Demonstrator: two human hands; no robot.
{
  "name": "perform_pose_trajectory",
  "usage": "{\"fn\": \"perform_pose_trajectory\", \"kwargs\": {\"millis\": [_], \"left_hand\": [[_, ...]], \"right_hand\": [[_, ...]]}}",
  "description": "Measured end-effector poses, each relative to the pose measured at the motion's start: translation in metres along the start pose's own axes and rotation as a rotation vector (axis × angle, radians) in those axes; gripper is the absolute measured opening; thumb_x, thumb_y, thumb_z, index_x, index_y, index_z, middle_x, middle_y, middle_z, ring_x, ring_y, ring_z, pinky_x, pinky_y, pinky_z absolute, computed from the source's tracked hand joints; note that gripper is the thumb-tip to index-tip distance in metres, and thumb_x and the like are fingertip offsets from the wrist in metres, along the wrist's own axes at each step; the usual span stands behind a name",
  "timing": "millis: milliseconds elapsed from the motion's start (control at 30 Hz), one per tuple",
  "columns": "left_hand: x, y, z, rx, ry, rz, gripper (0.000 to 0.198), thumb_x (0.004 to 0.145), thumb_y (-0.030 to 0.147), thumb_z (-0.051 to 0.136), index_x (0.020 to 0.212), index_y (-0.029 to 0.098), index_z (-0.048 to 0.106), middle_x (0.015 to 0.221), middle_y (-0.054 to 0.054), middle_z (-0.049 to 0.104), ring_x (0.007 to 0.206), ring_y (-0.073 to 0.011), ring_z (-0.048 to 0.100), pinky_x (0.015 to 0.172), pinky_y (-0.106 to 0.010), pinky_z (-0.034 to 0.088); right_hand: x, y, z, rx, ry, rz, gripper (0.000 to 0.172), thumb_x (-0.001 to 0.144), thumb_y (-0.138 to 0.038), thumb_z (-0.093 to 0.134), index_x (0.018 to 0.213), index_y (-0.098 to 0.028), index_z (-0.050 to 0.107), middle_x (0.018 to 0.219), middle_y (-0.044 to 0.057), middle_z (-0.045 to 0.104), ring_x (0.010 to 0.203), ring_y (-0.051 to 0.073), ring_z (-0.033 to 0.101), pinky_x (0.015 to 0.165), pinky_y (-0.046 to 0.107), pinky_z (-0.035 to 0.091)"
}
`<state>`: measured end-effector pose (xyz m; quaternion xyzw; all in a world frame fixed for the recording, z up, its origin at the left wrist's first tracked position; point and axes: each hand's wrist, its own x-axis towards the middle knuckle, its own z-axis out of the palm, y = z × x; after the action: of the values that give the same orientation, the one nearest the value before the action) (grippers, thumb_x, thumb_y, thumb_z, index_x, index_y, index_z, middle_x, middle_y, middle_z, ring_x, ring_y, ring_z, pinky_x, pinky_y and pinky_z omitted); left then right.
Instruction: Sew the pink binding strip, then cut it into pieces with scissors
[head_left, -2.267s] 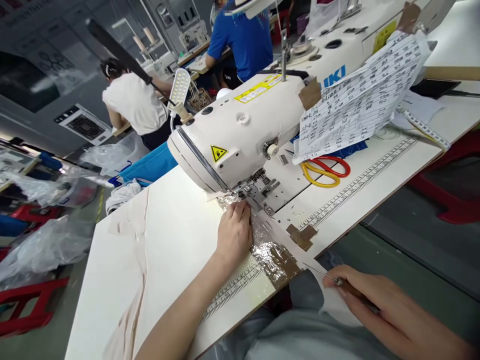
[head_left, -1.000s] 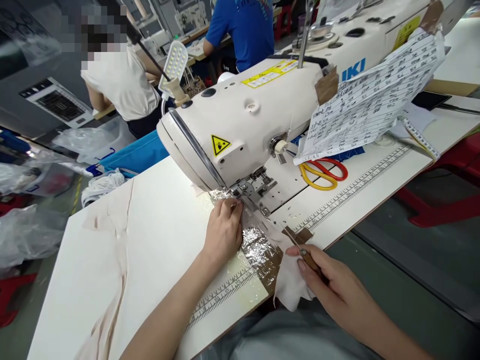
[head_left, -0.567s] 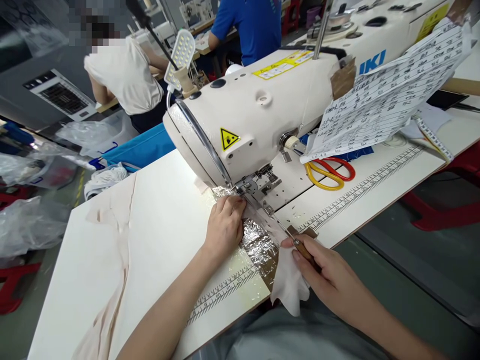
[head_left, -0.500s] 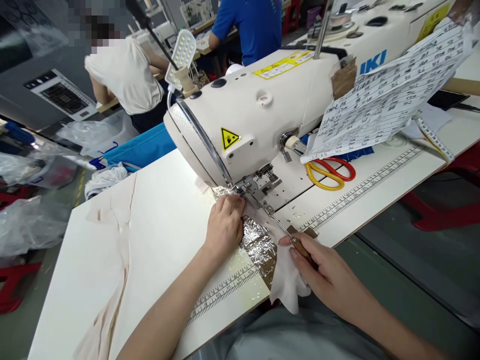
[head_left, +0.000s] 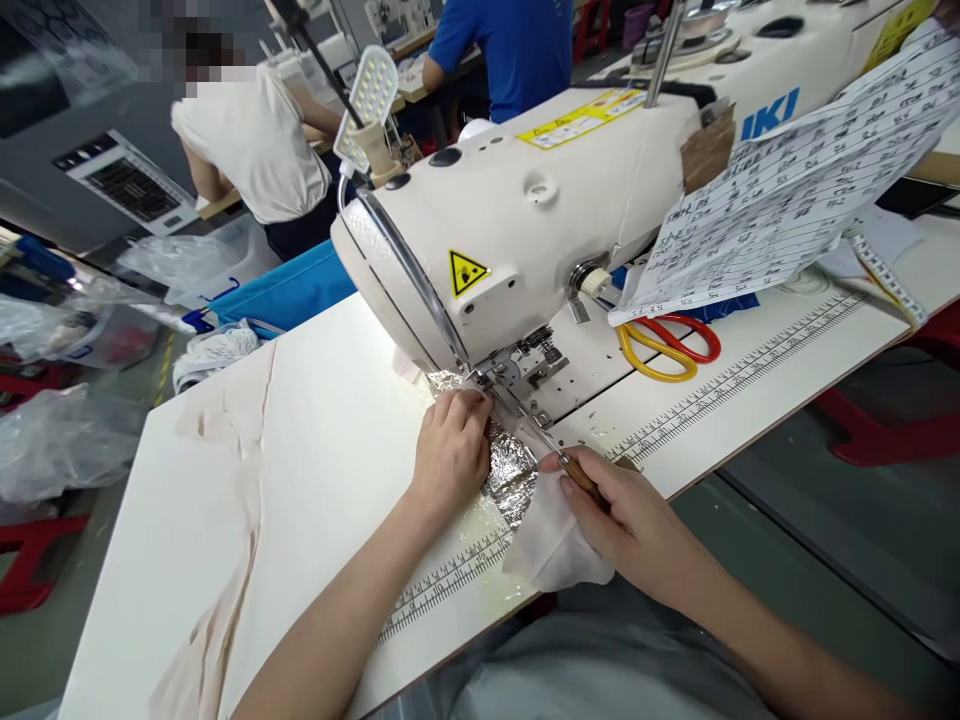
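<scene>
My left hand [head_left: 452,447] rests knuckles-up on the taped, shiny patch of table [head_left: 510,475] just in front of the sewing machine's presser foot [head_left: 501,378], fingers curled onto the work there. My right hand [head_left: 626,515] is closed on a wooden-handled metal awl [head_left: 551,447] whose thin shaft points up-left toward the presser foot. A piece of white fabric [head_left: 551,545] lies under my right hand at the table edge. The cream sewing machine [head_left: 525,230] stands above both hands.
Red and yellow scissors [head_left: 667,345] lie right of the needle plate under a printed paper sheet [head_left: 795,190] taped to the machine. Pale pink fabric [head_left: 232,440] drapes along the table's left. Two people sit at benches behind. Plastic bags [head_left: 67,440] are on the floor at left.
My right hand came up from my lap with the awl and the white fabric to the table edge, and the awl tip moved in toward the presser foot. My left hand stayed put.
</scene>
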<state>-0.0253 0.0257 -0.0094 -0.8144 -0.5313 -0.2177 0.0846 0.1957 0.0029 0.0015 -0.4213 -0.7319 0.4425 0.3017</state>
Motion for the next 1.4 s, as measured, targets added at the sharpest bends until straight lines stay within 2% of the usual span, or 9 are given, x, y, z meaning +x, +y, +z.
{"fn": "perform_pose_trajectory", "kwargs": {"millis": [133,233,533,700,933,1033,1200,1300,1400], "left_hand": [[-0.001,0.003,-0.003,-0.062,0.02,-0.005,0.037,0.085,0.003,0.043,0.117,0.017,0.057,0.11,-0.014,0.061,0.104,-0.0277,0.056,0.082,-0.045,0.053],[-0.002,0.007,-0.004,-0.087,0.037,0.043,0.034,0.086,0.003,0.044,0.113,0.018,0.056,0.107,-0.011,0.062,0.1,-0.0253,0.057,0.081,-0.042,0.052],[0.0,0.007,-0.004,0.044,-0.015,0.02,0.033,0.084,0.009,0.047,0.115,0.013,0.057,0.109,-0.015,0.061,0.103,-0.0296,0.055,0.079,-0.042,0.051],[0.003,0.004,-0.004,0.08,-0.054,-0.035,0.036,0.084,0.012,0.048,0.118,0.014,0.059,0.112,-0.016,0.06,0.106,-0.0303,0.055,0.08,-0.043,0.052],[0.005,0.004,-0.002,0.139,-0.07,-0.04,0.037,0.084,0.013,0.049,0.118,0.009,0.061,0.112,-0.017,0.061,0.105,-0.0311,0.055,0.081,-0.043,0.052],[0.003,0.003,-0.002,0.124,-0.038,-0.027,0.035,0.085,0.014,0.048,0.118,0.008,0.06,0.11,-0.017,0.062,0.104,-0.0304,0.055,0.079,-0.043,0.052],[0.004,-0.001,0.004,0.036,-0.018,-0.058,0.028,0.089,0.022,0.053,0.114,0.012,0.06,0.104,-0.014,0.063,0.095,-0.0272,0.057,0.074,-0.04,0.054],[0.013,-0.002,0.008,0.07,-0.042,-0.081,0.017,0.093,0.024,0.052,0.1,0.014,0.064,0.095,-0.013,0.063,0.085,-0.0248,0.057,0.069,-0.037,0.053],[0.022,-0.003,0.006,0.077,-0.087,-0.162,0.025,0.097,0.023,0.046,0.083,0.017,0.065,0.086,-0.011,0.064,0.076,-0.0227,0.056,0.063,-0.034,0.049]], "right_hand": [[0.007,0.0,0.003,0.009,-0.026,0.016,0.025,0.098,-0.029,0.036,0.105,-0.019,0.058,0.058,-0.006,0.047,0.046,0.014,0.045,0.049,0.026,0.035],[0.008,0.0,0.003,0.0,-0.018,0.018,0.023,0.097,-0.028,0.038,0.104,-0.019,0.058,0.06,-0.006,0.051,0.047,0.014,0.047,0.048,0.026,0.034],[0.017,-0.002,0.005,-0.01,0.01,0.016,0.023,0.095,-0.03,0.039,0.105,-0.02,0.058,0.078,0.001,0.069,0.066,0.019,0.065,0.061,0.027,0.047],[0.022,-0.002,0.006,-0.013,0.01,-0.002,0.027,0.096,-0.032,0.037,0.107,-0.019,0.058,0.082,0.003,0.07,0.081,0.022,0.07,0.068,0.029,0.051],[0.024,-0.004,0.007,-0.027,0.013,-0.034,0.025,0.097,-0.029,0.037,0.107,-0.018,0.057,0.074,0.002,0.068,0.073,0.021,0.069,0.061,0.028,0.049],[0.024,-0.007,0.01,0.004,0.03,-0.091,0.021,0.097,-0.027,0.039,0.106,-0.019,0.057,0.079,0.002,0.069,0.07,0.019,0.068,0.062,0.026,0.049],[0.02,-0.02,0.027,0.019,0.096,-0.234,0.021,0.1,-0.023,0.04,0.112,-0.018,0.056,0.069,-0.002,0.063,0.058,0.016,0.061,0.059,0.025,0.049],[0.012,-0.033,0.036,-0.001,0.117,-0.419,0.023,0.099,-0.017,0.039,0.117,-0.019,0.052,0.076,0.001,0.066,0.066,0.016,0.064,0.064,0.025,0.051],[-0.001,-0.043,0.036,-0.057,0.119,-0.566,0.026,0.099,-0.015,0.035,0.12,-0.019,0.048,0.087,0.005,0.067,0.073,0.017,0.065,0.065,0.026,0.052]]}}
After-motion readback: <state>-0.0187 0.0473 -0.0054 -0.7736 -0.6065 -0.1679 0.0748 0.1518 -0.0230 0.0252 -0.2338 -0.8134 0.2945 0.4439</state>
